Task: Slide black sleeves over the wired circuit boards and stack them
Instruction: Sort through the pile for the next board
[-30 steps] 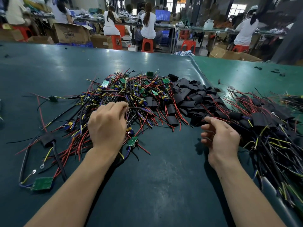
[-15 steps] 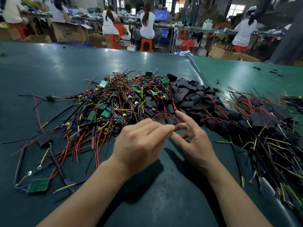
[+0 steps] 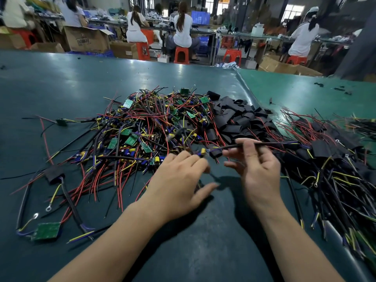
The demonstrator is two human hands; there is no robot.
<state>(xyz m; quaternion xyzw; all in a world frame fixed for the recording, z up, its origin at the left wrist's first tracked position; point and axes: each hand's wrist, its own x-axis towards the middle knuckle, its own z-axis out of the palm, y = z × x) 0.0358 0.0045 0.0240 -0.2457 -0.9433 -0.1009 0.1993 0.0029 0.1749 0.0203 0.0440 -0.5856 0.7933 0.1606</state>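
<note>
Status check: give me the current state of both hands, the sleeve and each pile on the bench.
Left hand: gripping a wired board, blurred.
Right hand: pinching black cable.
Black sleeve on that cable: threaded between hands, board not visibly covered.
Bare green wired boards heap: unsleeved, tangled.
Loose black sleeves pile: empty.
Sleeved boards pile: finished, heaped.
</note>
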